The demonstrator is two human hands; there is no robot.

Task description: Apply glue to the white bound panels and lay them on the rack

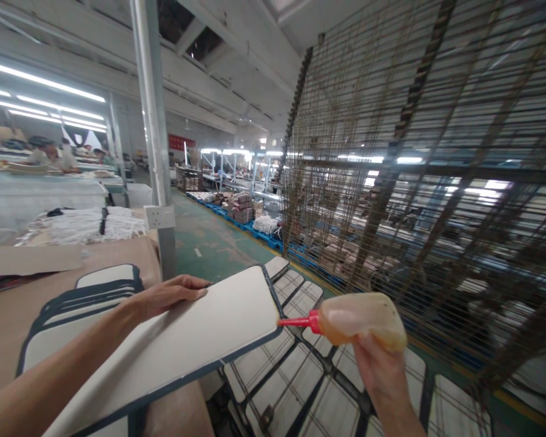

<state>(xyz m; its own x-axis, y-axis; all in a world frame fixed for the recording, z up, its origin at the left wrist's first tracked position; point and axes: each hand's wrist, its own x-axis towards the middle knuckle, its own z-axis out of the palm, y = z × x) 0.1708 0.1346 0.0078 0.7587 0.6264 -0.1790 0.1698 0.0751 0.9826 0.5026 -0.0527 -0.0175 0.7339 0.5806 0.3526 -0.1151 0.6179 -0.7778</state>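
My left hand [182, 290] is closed on the far edge of a long white panel [209, 325] with rounded corners and a dark border. In my right hand [380, 358] is a squeeze bottle [361, 318] of yellowish liquid, tipped sideways. Its thin red nozzle touches the dark border at the panel's right end, near the corner. A yellowish line shows along that end. Beneath my left forearm lies a stack of similar dark-edged white panels [64, 321] on a brown-covered table [164, 397].
A tall wire drying rack [391, 152] leans up on the right. More panels [282, 370] rest on a wire rack below. A metal post with a socket box [160, 217] stands left of centre. People [50, 155] work at far tables. Blue pallets [222, 212] hold stacked goods.
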